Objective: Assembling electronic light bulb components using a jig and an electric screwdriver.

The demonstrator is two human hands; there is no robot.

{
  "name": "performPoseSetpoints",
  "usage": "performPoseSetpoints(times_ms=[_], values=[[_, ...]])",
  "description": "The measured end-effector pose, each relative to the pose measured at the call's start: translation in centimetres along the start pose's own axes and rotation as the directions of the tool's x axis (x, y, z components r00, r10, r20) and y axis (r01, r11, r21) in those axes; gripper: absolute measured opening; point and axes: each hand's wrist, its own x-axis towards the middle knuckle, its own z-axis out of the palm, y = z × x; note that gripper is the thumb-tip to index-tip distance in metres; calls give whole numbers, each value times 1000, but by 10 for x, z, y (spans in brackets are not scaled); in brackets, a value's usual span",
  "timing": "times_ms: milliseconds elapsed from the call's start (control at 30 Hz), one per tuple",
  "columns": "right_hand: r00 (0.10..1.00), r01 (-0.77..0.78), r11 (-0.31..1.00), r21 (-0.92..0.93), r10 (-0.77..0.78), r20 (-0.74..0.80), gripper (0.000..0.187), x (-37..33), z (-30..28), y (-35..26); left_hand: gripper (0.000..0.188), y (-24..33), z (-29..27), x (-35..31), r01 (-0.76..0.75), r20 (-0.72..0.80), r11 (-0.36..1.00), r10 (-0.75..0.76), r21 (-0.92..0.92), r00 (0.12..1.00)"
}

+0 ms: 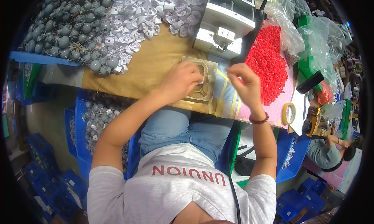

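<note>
My left hand (181, 82) rests on the near left part of a metal fixture plate (210, 80) with a shaped hollow in it. Its fingers are closed, and a small white edge shows at the fingertips, too little to name. My right hand (247, 84) is raised to the right of the plate, beside a heap of small red plastic parts (268, 66). Its fingers are curled in a pinch; what lies between them, if anything, is hidden. A dark red bead bracelet (260, 118) circles the right wrist.
A white machine (224, 27) stands behind the plate. White plastic parts (130, 23) and grey round parts with wires (66, 29) are heaped at the far left. Yellow tape (288, 113) lies at the right edge. Another person (327, 152) sits at far right.
</note>
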Motion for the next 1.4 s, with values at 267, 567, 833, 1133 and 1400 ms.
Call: performPoseSetpoints(times_ms=[267, 567, 833, 1133, 1400], values=[[890, 455, 801, -389, -407, 204, 21, 11, 63, 10, 43, 4, -3, -28, 175, -226, 983, -182, -50, 957], [858, 514, 699, -497, -419, 297, 25, 3, 72, 14, 19, -44, -105, -116, 518, -583, 708, -184, 480, 791], [890, 456, 733, -505, -371, 265, 29, 1, 75, 17, 18, -97, -169, -103, 682, -610, 452, -320, 575, 725], [947, 319, 892, -320, -286, 147, 38, 2, 65, 4, 16, -99, -180, -68, 572, -681, 815, -368, 90, 632], [937, 346, 876, -335, -339, 82, 35, 20, 57, -17, 16, -13, -150, -9, 306, -467, 855, -491, -418, 735]])
